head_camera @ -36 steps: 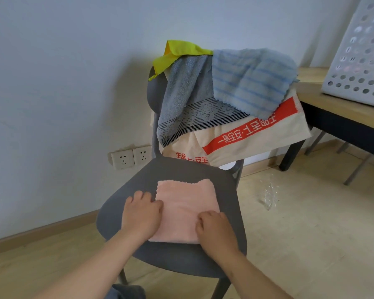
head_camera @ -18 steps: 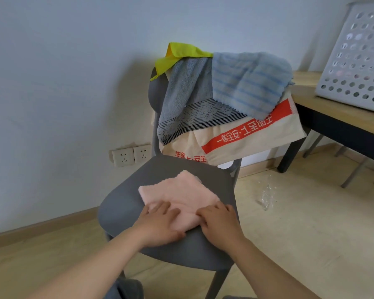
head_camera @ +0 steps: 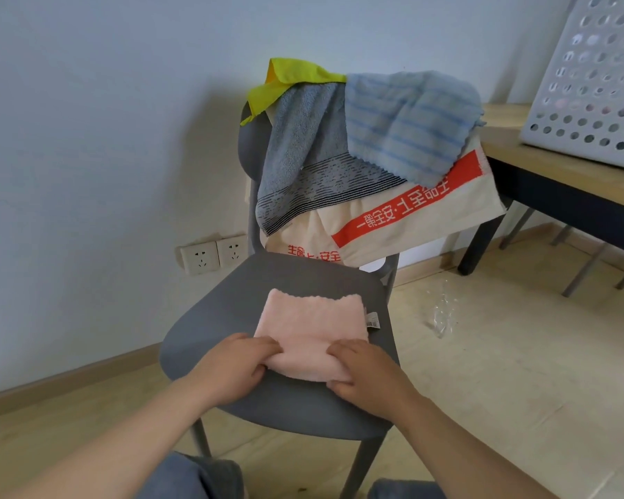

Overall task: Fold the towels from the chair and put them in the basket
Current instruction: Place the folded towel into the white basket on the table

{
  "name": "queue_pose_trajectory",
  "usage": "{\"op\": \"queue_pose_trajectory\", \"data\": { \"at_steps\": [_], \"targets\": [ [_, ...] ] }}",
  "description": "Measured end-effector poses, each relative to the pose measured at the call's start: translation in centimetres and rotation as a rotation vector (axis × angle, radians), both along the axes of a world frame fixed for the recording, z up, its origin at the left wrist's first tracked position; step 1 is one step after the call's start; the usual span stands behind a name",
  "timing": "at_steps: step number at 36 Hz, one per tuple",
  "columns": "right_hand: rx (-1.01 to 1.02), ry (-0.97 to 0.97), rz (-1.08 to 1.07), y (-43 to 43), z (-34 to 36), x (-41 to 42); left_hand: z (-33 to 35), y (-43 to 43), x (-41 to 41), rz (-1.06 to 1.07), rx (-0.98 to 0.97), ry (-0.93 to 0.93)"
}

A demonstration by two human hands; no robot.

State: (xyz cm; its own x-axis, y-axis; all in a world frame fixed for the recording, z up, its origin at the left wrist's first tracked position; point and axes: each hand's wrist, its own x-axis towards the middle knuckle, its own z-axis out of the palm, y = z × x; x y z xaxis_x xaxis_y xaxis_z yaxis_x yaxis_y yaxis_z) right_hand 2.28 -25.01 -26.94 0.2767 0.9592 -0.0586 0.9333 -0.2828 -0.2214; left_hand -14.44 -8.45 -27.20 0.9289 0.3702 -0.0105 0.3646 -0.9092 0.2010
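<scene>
A small pink towel (head_camera: 312,325) lies on the seat of the grey chair (head_camera: 231,318), its near edge rolled up into a fold. My left hand (head_camera: 231,369) pinches that near edge at its left end, and my right hand (head_camera: 366,376) grips it at the right end. Over the chair back hang a yellow cloth (head_camera: 289,79), a grey towel with dark stripes (head_camera: 303,153), a light blue striped towel (head_camera: 407,124) and a cream towel with a red band (head_camera: 422,225). The white perforated basket (head_camera: 595,77) stands on the wooden table at the right.
The wooden table (head_camera: 541,163) with dark legs stands to the right of the chair. Two wall sockets (head_camera: 215,255) sit low on the wall behind the seat. A clear plastic bottle (head_camera: 442,315) lies on the pale wood floor. My knees show at the bottom edge.
The pink towel was turned on the seat. Both hands came to its near edge and lifted it into a fold; before, they lay flat on it.
</scene>
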Motion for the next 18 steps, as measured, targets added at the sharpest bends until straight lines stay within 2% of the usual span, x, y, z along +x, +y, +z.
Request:
{"op": "queue_pose_trajectory", "data": {
  "at_steps": [4, 7, 9, 11, 13, 18],
  "targets": [
    [0.094, 0.104, -0.102, -0.7, 0.0, 0.2, 0.2, 0.2, -0.3, 0.062, -0.091, -0.09],
    [0.179, 0.257, -0.181, -0.7, 0.4, 0.4, 0.6, 0.1, -0.7, 0.119, -0.323, -0.209],
    [0.21, 0.328, -0.204, -0.7, 0.5, 0.7, 0.7, -0.1, -1.1, 0.11, -0.44, -0.205],
    [0.226, 0.384, -0.22, -0.8, 0.6, 1.1, 0.5, -0.1, -1.4, 0.08, -0.457, -0.119],
    [0.197, 0.417, -0.204, -1.0, 0.6, 1.5, 0.0, 0.1, -1.4, 0.074, -0.392, -0.075],
    [0.048, 0.291, -0.115, -1.6, 0.6, 2.6, -0.2, 1.0, -0.5, 0.228, -0.433, -0.172]
  ]
}}
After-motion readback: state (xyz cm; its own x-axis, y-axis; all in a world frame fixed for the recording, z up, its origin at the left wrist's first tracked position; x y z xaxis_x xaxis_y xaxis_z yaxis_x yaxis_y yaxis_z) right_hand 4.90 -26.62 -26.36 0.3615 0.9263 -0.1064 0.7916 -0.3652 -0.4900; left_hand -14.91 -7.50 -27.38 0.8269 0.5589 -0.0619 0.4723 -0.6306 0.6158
